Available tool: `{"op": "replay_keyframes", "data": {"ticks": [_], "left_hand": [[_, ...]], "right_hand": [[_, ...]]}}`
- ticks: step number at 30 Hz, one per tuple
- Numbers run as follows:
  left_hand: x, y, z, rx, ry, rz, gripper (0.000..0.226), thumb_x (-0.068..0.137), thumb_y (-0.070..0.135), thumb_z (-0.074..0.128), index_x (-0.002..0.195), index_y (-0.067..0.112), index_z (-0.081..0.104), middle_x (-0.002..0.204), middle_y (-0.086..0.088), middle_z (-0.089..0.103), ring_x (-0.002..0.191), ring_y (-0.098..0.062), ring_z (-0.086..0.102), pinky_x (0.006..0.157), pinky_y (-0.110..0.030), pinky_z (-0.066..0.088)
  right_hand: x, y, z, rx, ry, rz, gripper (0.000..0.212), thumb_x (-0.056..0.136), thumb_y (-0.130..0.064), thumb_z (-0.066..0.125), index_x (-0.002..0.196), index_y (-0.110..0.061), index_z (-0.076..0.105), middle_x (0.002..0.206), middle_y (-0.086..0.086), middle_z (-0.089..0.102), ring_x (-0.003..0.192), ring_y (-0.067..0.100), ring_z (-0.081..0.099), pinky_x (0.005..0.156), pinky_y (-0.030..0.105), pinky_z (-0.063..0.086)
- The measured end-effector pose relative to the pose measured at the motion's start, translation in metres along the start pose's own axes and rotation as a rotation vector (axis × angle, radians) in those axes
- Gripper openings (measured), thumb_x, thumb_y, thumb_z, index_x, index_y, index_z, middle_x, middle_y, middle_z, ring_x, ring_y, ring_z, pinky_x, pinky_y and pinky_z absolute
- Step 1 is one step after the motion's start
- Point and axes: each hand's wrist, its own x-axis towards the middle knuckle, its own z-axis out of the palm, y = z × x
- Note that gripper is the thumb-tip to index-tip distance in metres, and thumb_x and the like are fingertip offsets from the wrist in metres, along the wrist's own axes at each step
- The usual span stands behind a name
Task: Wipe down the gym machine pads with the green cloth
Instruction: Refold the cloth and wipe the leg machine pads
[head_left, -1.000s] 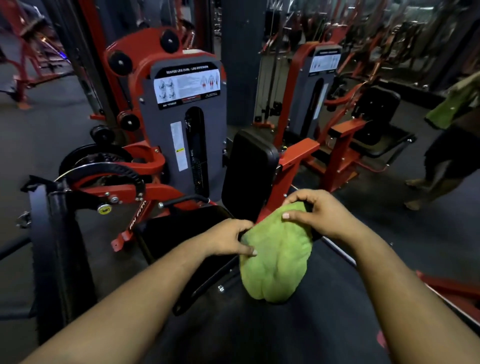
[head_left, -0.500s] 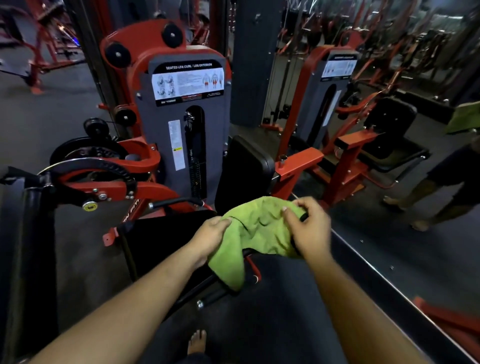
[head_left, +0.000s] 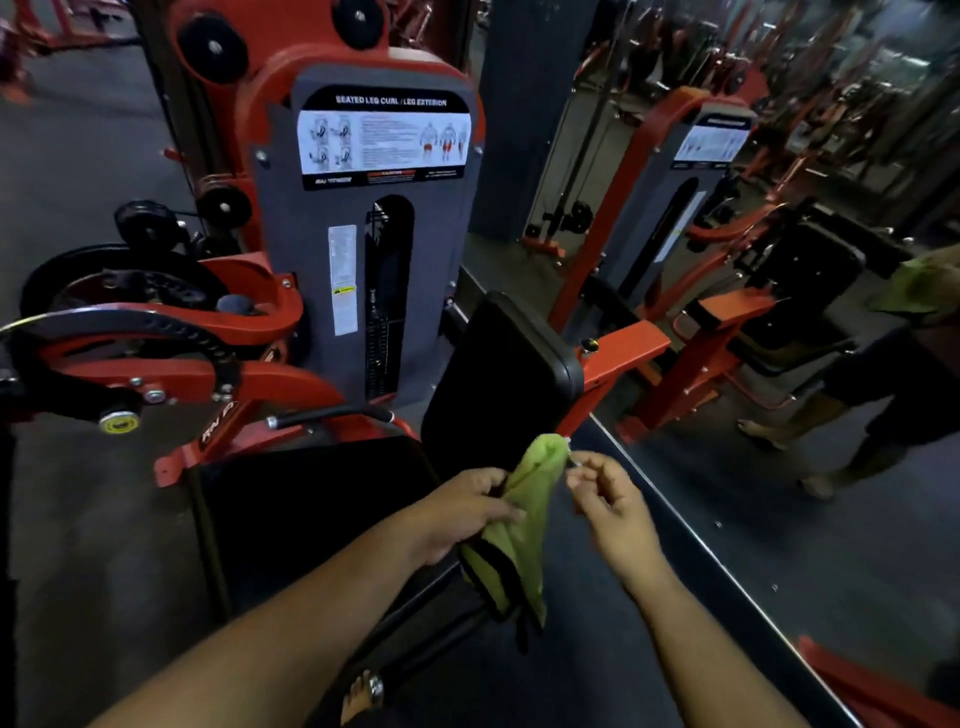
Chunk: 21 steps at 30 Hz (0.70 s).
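The green cloth (head_left: 524, 525) hangs folded lengthwise between my hands, just in front of the black back pad (head_left: 498, 384) of the red leg curl machine. My left hand (head_left: 462, 514) grips the cloth at its middle. My right hand (head_left: 608, 499) pinches its top corner with thumb and fingertip, the other fingers curled. The black seat pad (head_left: 311, 509) lies to the left, below my left forearm. A dark band shows on the cloth's lower part.
The grey weight stack cover (head_left: 379, 234) stands behind the pads, with a red lever arm and cam (head_left: 156, 353) at left. A wall mirror (head_left: 779, 312) on the right reflects the machine and a person's legs. Grey floor (head_left: 93, 519) lies left of the seat.
The cloth was spread wide between both hands; now it is gathered into a narrow upright fold. My left hand shifted to its middle, my right to its top corner. The view moved closer.
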Motion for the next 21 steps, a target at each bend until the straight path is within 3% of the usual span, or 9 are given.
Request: {"op": "replay_keyframes", "data": {"ticks": [2,4,8,11,13,16,18,19,21], "left_hand": [[0.015,0.017,-0.01,-0.007,-0.105,0.034,0.027,0.09,0.001,0.067,0.114,0.011,0.072,0.112,-0.015,0.075,0.103,-0.027,0.071,0.097,-0.041,0.056],[0.029,0.036,-0.024,-0.036,-0.145,0.07,0.029,0.09,-0.003,0.062,0.111,0.014,0.073,0.107,-0.009,0.076,0.097,-0.02,0.071,0.089,-0.033,0.057],[0.059,0.063,-0.054,-0.156,-0.015,0.126,0.031,0.089,-0.008,0.056,0.098,0.017,0.073,0.09,-0.001,0.074,0.08,-0.013,0.069,0.071,-0.023,0.055],[0.088,0.067,-0.066,-0.167,0.237,0.198,0.029,0.09,-0.003,0.06,0.103,0.021,0.071,0.095,-0.001,0.071,0.084,-0.013,0.065,0.069,-0.018,0.052],[0.117,0.063,-0.07,-0.074,0.393,0.258,0.026,0.09,0.005,0.066,0.106,0.026,0.068,0.101,0.001,0.069,0.09,-0.013,0.064,0.077,-0.021,0.053],[0.154,0.062,-0.068,0.049,0.551,0.318,0.023,0.089,0.019,0.071,0.111,0.022,0.064,0.102,0.0,0.069,0.094,-0.017,0.065,0.086,-0.034,0.052],[0.177,0.06,-0.064,0.147,0.607,0.27,0.027,0.092,0.02,0.068,0.118,0.015,0.062,0.107,-0.002,0.068,0.099,-0.019,0.063,0.083,-0.029,0.047],[0.186,0.055,-0.061,0.193,0.627,0.227,0.029,0.095,0.02,0.066,0.122,0.011,0.061,0.112,-0.007,0.068,0.103,-0.022,0.062,0.083,-0.028,0.045],[0.204,0.034,-0.058,0.24,0.617,0.129,0.034,0.098,0.027,0.062,0.123,0.005,0.06,0.118,-0.015,0.067,0.11,-0.03,0.063,0.086,-0.032,0.046]], "right_hand": [[0.022,0.002,-0.005,-0.086,-0.114,0.093,0.052,0.098,-0.032,0.063,0.147,-0.025,0.048,0.137,-0.01,0.061,0.126,0.001,0.056,0.102,0.015,0.046],[0.038,-0.001,-0.005,0.011,-0.17,0.21,0.057,0.094,-0.045,0.057,0.148,-0.031,0.045,0.141,-0.014,0.06,0.13,0.001,0.055,0.096,0.01,0.047],[0.073,-0.02,-0.002,0.049,-0.054,0.156,0.045,0.088,-0.053,0.071,0.111,-0.015,0.07,0.105,0.0,0.078,0.099,0.023,0.073,0.083,0.038,0.059],[0.12,-0.048,0.0,-0.322,0.138,-0.059,0.035,0.088,-0.055,0.071,0.084,-0.021,0.06,0.074,-0.011,0.069,0.072,0.014,0.062,0.066,0.03,0.049],[0.158,-0.068,0.0,-0.681,0.195,-0.178,0.038,0.09,-0.059,0.068,0.087,-0.025,0.052,0.073,-0.009,0.062,0.069,0.017,0.057,0.062,0.035,0.044],[0.208,-0.087,0.006,-1.024,0.237,-0.336,0.04,0.095,-0.057,0.06,0.11,-0.022,0.051,0.096,-0.001,0.059,0.083,0.025,0.056,0.071,0.041,0.045],[0.229,-0.083,0.015,-1.232,0.25,-0.441,0.049,0.097,-0.052,0.057,0.133,-0.02,0.049,0.131,0.009,0.055,0.12,0.033,0.053,0.101,0.057,0.042],[0.231,-0.075,0.022,-1.327,0.189,-0.46,0.058,0.097,-0.053,0.055,0.146,-0.024,0.042,0.149,0.012,0.043,0.139,0.036,0.039,0.113,0.07,0.025],[0.225,-0.044,0.033,-1.5,-0.055,-0.411,0.075,0.096,-0.065,0.046,0.16,-0.037,0.017,0.17,0.007,0.006,0.156,0.039,0.001,0.109,0.08,0.0]]}}
